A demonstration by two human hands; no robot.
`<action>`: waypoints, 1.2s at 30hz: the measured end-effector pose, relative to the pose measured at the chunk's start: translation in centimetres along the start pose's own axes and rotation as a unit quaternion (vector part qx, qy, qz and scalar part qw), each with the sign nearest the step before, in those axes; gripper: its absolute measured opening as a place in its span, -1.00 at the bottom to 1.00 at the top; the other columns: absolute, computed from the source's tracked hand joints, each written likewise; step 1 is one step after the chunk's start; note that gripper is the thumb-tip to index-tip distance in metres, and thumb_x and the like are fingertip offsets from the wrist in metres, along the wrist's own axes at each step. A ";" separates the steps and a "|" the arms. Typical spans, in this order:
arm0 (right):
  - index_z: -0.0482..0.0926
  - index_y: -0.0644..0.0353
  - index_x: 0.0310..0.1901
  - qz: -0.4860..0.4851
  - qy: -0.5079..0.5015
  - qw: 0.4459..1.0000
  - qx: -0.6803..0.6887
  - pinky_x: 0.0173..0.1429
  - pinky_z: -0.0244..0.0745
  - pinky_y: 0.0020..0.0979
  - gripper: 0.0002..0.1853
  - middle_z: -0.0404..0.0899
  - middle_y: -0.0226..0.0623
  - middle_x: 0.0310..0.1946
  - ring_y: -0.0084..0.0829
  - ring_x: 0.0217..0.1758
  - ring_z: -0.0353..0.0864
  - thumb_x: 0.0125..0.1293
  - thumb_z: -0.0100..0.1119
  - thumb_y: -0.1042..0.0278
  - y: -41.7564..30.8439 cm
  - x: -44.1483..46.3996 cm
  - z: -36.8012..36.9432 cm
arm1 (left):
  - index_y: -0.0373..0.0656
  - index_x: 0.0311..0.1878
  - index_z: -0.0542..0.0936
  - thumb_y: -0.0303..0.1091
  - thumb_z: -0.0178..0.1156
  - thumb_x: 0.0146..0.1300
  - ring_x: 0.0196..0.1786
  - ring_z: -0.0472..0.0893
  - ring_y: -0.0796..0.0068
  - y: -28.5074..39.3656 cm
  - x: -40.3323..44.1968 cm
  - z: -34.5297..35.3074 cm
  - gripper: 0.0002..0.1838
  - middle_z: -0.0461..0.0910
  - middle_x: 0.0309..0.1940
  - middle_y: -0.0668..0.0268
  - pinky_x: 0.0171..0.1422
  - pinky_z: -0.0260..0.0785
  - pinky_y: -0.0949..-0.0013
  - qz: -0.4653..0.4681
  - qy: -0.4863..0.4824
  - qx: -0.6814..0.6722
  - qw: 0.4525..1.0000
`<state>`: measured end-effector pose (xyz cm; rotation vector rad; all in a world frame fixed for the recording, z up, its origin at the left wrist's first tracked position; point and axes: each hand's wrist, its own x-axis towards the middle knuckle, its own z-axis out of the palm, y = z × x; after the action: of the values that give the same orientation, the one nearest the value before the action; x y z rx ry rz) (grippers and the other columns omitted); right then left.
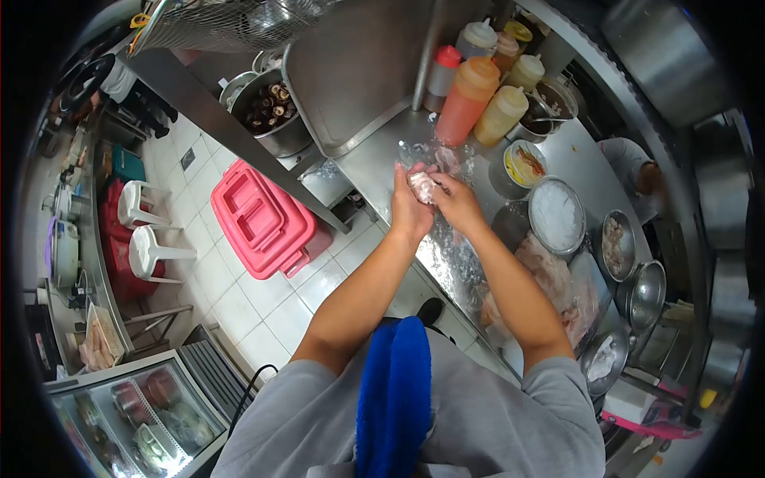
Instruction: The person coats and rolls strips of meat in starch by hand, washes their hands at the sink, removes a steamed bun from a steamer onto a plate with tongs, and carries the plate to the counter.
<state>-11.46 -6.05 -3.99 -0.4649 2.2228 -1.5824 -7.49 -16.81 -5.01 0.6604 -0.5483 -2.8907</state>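
My left hand point(409, 213) cups a small pale pinkish lump point(422, 188), which looks like raw meat dusted with white powder. From the other side, the fingers of my right hand point(460, 205) pinch the same lump. Both hands are over the edge of a steel table point(446, 253) smeared with white powder. Just beyond them lies a flat piece of raw meat point(448, 159). To the right of my right hand sits a metal bowl of white powder point(556, 213). A large heap of raw meat point(546, 275) lies beside my right forearm, partly hidden by it.
Squeeze bottles point(470, 95) stand at the back of the table, near a steel container with yellow contents point(524, 164). More metal bowls point(642, 295) line the right edge. A pink lidded bin point(263, 219) is on the floor. Another person's arm point(649, 177) shows at right.
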 end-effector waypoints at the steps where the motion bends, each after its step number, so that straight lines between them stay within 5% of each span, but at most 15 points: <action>1: 0.52 0.25 0.01 -0.117 0.053 0.976 -0.176 -0.03 0.45 -0.37 -0.68 0.54 -0.16 -0.10 -0.28 -0.07 0.56 0.23 0.04 0.39 -1.2 -1.4 -0.2 | -0.14 0.03 0.37 0.25 -0.28 0.38 0.06 0.49 0.20 -0.2 -0.1 -0.2 -0.40 0.50 -0.03 0.12 0.21 0.26 0.12 -0.005 -0.002 0.003 1.000; 2: 0.52 0.23 0.04 -0.095 0.082 0.982 -0.143 0.10 0.40 -0.32 -0.65 0.50 -0.07 -0.02 -0.13 0.02 0.52 0.21 0.01 0.43 -2.6 -2.6 -0.7 | -0.15 0.02 0.39 0.25 -0.30 0.38 0.03 0.49 0.20 -0.3 -0.1 -0.3 -0.39 0.50 -0.06 0.11 0.20 0.28 0.11 -0.035 -0.012 -0.020 0.999; 5: 0.53 0.18 0.06 -0.154 0.154 0.952 -0.214 0.15 0.36 -0.30 -0.62 0.49 -0.09 0.03 -0.11 0.07 0.48 0.18 -0.01 0.47 -1.6 -4.6 -2.7 | -0.16 -0.03 0.43 0.20 -0.28 0.40 -0.15 0.55 0.24 -0.7 -1.0 0.0 -0.43 0.54 -0.21 0.15 0.01 0.40 0.10 -0.075 0.006 -0.043 0.996; 10: 0.49 0.09 0.16 -0.232 0.112 0.907 -0.333 0.33 0.12 -0.09 -0.55 0.18 -0.01 0.34 -0.01 0.32 0.24 0.18 0.07 0.41 -1.2 -7.8 -1.3 | -0.18 -0.03 0.42 0.13 -0.26 0.43 -0.22 0.56 0.32 -2.2 -2.2 0.5 -0.47 0.52 -0.26 0.19 -0.07 0.48 0.24 -0.060 -0.026 0.031 0.997; 17: 0.49 -0.02 0.19 -0.208 0.179 0.907 -0.319 0.31 0.12 -0.09 -0.53 0.10 -0.04 0.39 0.03 0.36 0.20 0.20 0.05 0.38 -1.3 -10.3 -1.8 | -0.20 -0.02 0.42 0.11 -0.22 0.43 -0.27 0.54 0.37 -3.7 -3.1 0.1 -0.49 0.52 -0.30 0.21 -0.15 0.48 0.27 -0.070 -0.007 0.070 0.995; 18: 0.49 -0.06 0.19 -0.220 0.189 0.872 -0.394 0.28 0.14 -0.10 -0.54 0.09 -0.07 0.40 0.08 0.35 0.19 0.21 0.01 0.36 -1.2 -10.2 -1.6 | -0.21 -0.03 0.42 0.10 -0.23 0.43 -0.28 0.54 0.38 -3.9 -3.3 0.4 -0.49 0.51 -0.31 0.22 -0.16 0.48 0.27 -0.072 -0.011 0.088 0.993; 21: 0.47 -0.06 0.21 -0.202 0.107 0.921 -0.316 0.32 0.11 -0.07 -0.53 0.08 -0.09 0.41 0.10 0.37 0.15 0.23 0.01 0.33 -1.4 -11.1 -1.6 | -0.20 -0.05 0.43 0.12 -0.24 0.43 -0.29 0.53 0.38 -4.3 -3.7 0.9 -0.47 0.51 -0.33 0.23 -0.17 0.48 0.25 -0.071 0.006 0.124 0.990; 27: 0.50 0.04 0.17 -0.218 0.192 0.885 -0.364 0.39 0.00 -0.08 -0.60 0.08 -0.06 0.40 0.08 0.39 0.11 0.31 -0.07 0.29 -0.5 -11.2 -2.3 | -0.21 -0.07 0.42 0.19 -0.27 0.40 -0.29 0.53 0.33 -5.0 -4.3 2.3 -0.42 0.49 -0.35 0.21 -0.14 0.49 0.25 -0.088 0.014 0.121 0.989; 29: 0.50 0.05 0.15 -0.253 0.153 0.914 -0.278 0.34 0.07 0.01 -0.61 0.17 -0.07 0.36 0.15 0.38 0.09 0.30 0.01 0.22 -0.1 -11.1 -3.4 | -0.21 -0.08 0.43 0.24 -0.29 0.38 -0.28 0.53 0.32 -5.6 -3.6 2.3 -0.38 0.49 -0.34 0.20 -0.14 0.49 0.24 -0.105 -0.007 0.116 0.988; 30: 0.49 0.08 0.14 -0.281 0.213 0.882 -0.313 0.33 0.11 -0.06 -0.62 0.28 -0.06 0.29 0.06 0.35 0.19 0.31 0.01 0.26 -0.2 -10.8 -4.5 | -0.19 -0.05 0.40 0.15 -0.20 0.41 -0.28 0.53 0.33 -6.1 -2.5 1.5 -0.47 0.50 -0.31 0.20 -0.14 0.49 0.26 -0.117 -0.038 0.089 0.988; 33: 0.53 0.09 0.08 -0.151 0.287 0.925 -0.198 0.30 0.21 -0.18 -0.67 0.43 -0.06 0.16 -0.06 0.26 0.35 0.32 -0.02 0.25 0.0 -10.3 -10.6 | -0.17 0.04 0.35 -0.07 -0.01 0.36 -0.24 0.53 0.32 -7.0 -1.9 5.0 -0.62 0.51 -0.31 0.20 -0.11 0.48 0.23 -0.157 -0.112 0.230 0.954; 34: 0.52 0.11 0.06 -0.087 0.312 0.932 -0.162 0.26 0.26 -0.22 -0.67 0.47 -0.06 0.10 -0.08 0.20 0.41 0.32 -0.01 0.24 0.6 -10.2 -13.2 | -0.15 0.13 0.30 -0.30 0.15 0.18 -0.20 0.52 0.35 -7.6 -3.0 7.1 -0.54 0.50 -0.27 0.17 -0.09 0.47 0.23 -0.112 -0.153 0.297 0.936; 35: 0.52 0.14 0.05 -0.024 0.333 0.934 -0.125 0.23 0.30 -0.27 -0.67 0.52 -0.06 0.03 -0.11 0.14 0.47 0.31 -0.01 0.23 1.3 -10.4 -15.9 | -0.15 0.13 0.30 -0.30 0.15 0.18 -0.20 0.52 0.35 -8.6 -2.8 8.4 -0.54 0.50 -0.27 0.17 -0.09 0.47 0.23 -0.117 -0.160 0.300 0.933; 36: 0.51 0.16 0.05 0.005 0.327 0.931 -0.162 0.20 0.33 -0.26 -0.66 0.53 -0.04 0.02 -0.09 0.12 0.48 0.29 0.00 0.24 1.5 -10.8 -18.4 | -0.14 0.17 0.26 -0.38 0.15 0.14 -0.13 0.53 0.31 -9.7 -2.2 9.9 -0.49 0.48 -0.20 0.18 -0.10 0.48 0.24 -0.012 -0.244 0.512 0.824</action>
<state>-10.89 14.70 1.26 0.0137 2.9984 -1.5165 -10.31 -4.23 0.48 -0.0630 -2.2143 -2.5437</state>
